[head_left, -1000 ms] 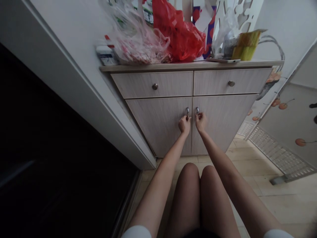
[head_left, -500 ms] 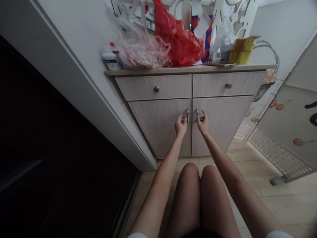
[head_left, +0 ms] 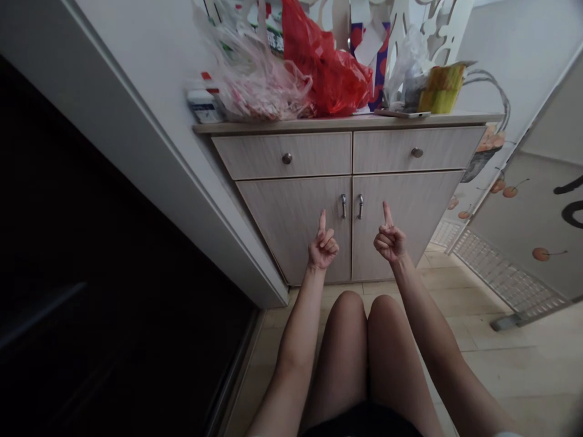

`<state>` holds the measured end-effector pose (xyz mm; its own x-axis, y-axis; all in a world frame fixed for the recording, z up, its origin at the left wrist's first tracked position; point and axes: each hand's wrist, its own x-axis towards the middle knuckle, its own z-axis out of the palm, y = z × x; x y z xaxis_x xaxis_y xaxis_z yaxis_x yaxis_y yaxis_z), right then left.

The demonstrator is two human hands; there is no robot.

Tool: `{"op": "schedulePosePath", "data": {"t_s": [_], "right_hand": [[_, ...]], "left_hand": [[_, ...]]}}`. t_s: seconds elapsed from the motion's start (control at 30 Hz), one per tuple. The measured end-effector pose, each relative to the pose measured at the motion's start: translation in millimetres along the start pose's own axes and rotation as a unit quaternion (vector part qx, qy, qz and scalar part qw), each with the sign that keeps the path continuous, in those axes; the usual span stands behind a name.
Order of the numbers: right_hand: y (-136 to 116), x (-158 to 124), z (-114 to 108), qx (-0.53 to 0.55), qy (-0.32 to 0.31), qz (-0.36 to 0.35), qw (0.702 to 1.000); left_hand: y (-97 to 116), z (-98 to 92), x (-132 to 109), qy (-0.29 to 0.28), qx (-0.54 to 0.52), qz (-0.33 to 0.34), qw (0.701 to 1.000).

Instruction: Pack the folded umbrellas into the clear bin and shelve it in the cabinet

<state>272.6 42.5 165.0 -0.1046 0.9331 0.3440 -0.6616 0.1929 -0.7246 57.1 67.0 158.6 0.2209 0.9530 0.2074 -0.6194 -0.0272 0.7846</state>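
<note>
A pale wood-grain cabinet point(head_left: 291, 230) stands before me with both lower doors closed. My left hand point(head_left: 323, 246) is palm up in front of the left door, its index finger pointing out and the other fingers curled in, holding nothing. In the same shape, my right hand point(head_left: 390, 241) is in front of the right door, also without anything in it. Between the hands hang two metal handles, the left door handle point(head_left: 344, 206) and the right door handle point(head_left: 361, 206). Neither hand is on a handle.
Above the doors are a left drawer point(head_left: 255, 159) and a right drawer point(head_left: 446, 152), both closed. A red plastic bag point(head_left: 334, 79), a clear plastic bag point(head_left: 259, 91), a white bottle point(head_left: 203, 106) and a yellow container point(head_left: 441, 88) crowd the top. A folding screen point(head_left: 523, 224) stands right.
Both hands have come off the door handles, drawn back and moved apart. They have turned palm up, with index fingers stretched out. The doors remain closed.
</note>
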Motion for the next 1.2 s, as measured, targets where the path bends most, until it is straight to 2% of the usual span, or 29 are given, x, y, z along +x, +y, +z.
{"op": "schedulePosePath", "data": {"t_s": [0.23,0.3,0.37,0.43,0.5,0.57,0.6,0.63,0.67,0.73,0.9,1.03,1.2], "right_hand": [[3,-2,0,0.004,-0.02,-0.002,1.0],[4,2,-1,-0.038,-0.003,0.001,0.999],[9,12,-3,-0.129,0.052,-0.005,0.99],[19,28,-9,-0.273,0.146,-0.045,0.95],[30,47,-16,-0.429,0.227,-0.113,0.867],[42,68,-24,-0.548,0.255,-0.159,0.781],[47,79,-27,-0.586,0.25,-0.167,0.752],[51,88,-29,-0.61,0.24,-0.166,0.736],[55,98,-30,-0.623,0.229,-0.161,0.731],[61,112,-31,-0.619,0.218,-0.146,0.74],[68,123,-31,-0.576,0.235,-0.134,0.772],[67,103,-32,-0.566,0.23,-0.142,0.779],[57,53,-30,-0.563,0.209,-0.16,0.783]], "left_hand": [[-13,-8.6,-1,-0.027,-0.039,0.0,0.999],[-13,-8.0,4,-0.026,-0.023,-0.002,0.999],[-14,-5.6,15,-0.006,0.026,-0.013,1.0],[-18,-1.4,33,0.047,0.117,-0.028,0.992],[-25,4.2,56,0.126,0.247,-0.023,0.96],[-32,10.5,80,0.186,0.388,0.02,0.903],[-36,13.6,90,0.197,0.448,0.049,0.871],[-38,16.5,99,0.196,0.498,0.076,0.841],[-41,19.0,105,0.188,0.535,0.095,0.818],[-44,22.1,113,0.173,0.58,0.106,0.789],[-48,17.3,109,0.164,0.602,0.12,0.772],[-54,10.8,91,0.164,0.6,0.149,0.769],[-55,7.5,56,0.183,0.596,0.169,0.764]]}}
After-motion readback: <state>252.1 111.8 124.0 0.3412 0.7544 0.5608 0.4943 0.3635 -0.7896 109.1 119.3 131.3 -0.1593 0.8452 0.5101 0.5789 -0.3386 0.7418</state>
